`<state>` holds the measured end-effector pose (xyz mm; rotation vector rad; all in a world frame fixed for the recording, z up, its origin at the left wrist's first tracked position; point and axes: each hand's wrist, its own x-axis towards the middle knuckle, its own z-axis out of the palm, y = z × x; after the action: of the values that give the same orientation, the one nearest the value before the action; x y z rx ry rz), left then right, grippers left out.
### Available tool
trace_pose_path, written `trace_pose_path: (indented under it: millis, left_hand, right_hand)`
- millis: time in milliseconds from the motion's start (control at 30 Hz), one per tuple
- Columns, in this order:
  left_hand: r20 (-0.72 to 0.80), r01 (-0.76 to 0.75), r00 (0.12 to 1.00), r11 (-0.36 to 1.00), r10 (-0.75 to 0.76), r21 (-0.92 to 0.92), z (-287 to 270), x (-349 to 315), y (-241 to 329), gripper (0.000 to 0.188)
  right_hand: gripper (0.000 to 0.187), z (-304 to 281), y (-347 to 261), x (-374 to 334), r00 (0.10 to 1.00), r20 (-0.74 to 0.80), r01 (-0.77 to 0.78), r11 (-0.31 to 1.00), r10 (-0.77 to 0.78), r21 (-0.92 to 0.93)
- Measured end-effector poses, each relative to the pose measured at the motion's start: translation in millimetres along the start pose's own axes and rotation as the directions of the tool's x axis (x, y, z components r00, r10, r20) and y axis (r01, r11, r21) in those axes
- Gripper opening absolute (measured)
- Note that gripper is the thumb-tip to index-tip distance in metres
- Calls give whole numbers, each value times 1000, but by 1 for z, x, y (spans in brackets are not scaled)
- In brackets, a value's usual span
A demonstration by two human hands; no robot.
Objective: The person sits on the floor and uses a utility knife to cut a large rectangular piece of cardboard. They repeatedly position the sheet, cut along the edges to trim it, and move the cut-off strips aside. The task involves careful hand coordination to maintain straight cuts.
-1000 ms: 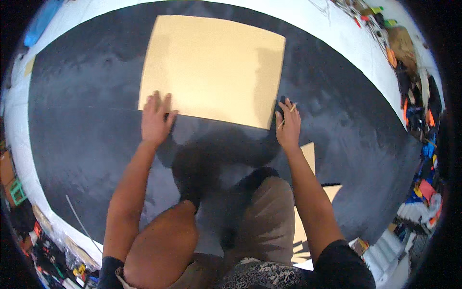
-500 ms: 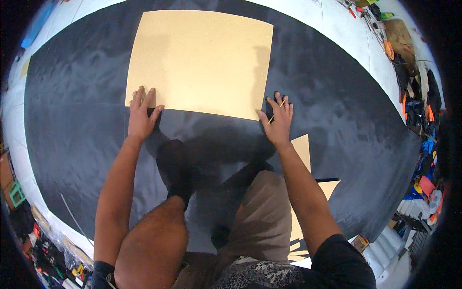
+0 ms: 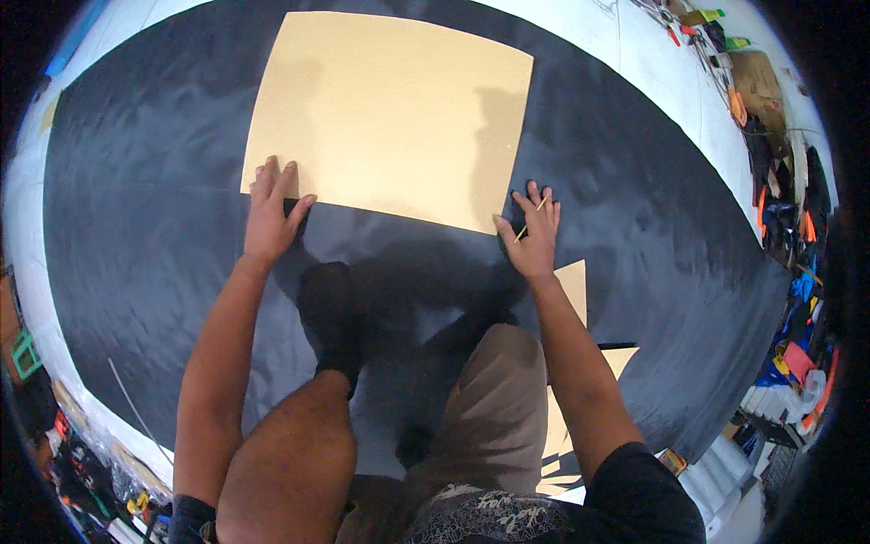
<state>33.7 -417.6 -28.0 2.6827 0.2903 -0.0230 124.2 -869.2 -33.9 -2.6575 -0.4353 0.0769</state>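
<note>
Tan sheet (image 3: 390, 113) under both hands' fingertips

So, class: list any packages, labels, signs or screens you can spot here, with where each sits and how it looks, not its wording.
Brown cardboard box: upper right, on the white floor among clutter, roughly rectangular.
White rolls or bundles: lower right edge, stacked, possibly wrapped stock; too small to tell.
No signs or screens show.

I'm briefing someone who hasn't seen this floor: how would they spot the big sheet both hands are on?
Find the wide black mat covering the floor. On its far half lies a large square tan sheet, with the left hand at its near left corner and the right hand at its near right corner. It is far bigger than the small tan scraps by the right forearm.
</note>
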Motion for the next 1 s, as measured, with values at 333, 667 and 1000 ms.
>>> trace_pose_path:
  millis: [333,667,1000]
  left_hand:
    - [0,26,1000,999,-26,20,-4,-2,7,70]
    - [-68,79,995,996,-76,52,5,-14,11,70]
    - [-111,67,992,998,-67,-6,6,-12,10,71]
  right_hand:
    - [58,0,0,2,997,-20,70,997,-70,-26]
    - [58,0,-1,-2,997,72,48,997,-43,-68]
    - [60,-1,5,-2,996,90,36,997,-30,-69]
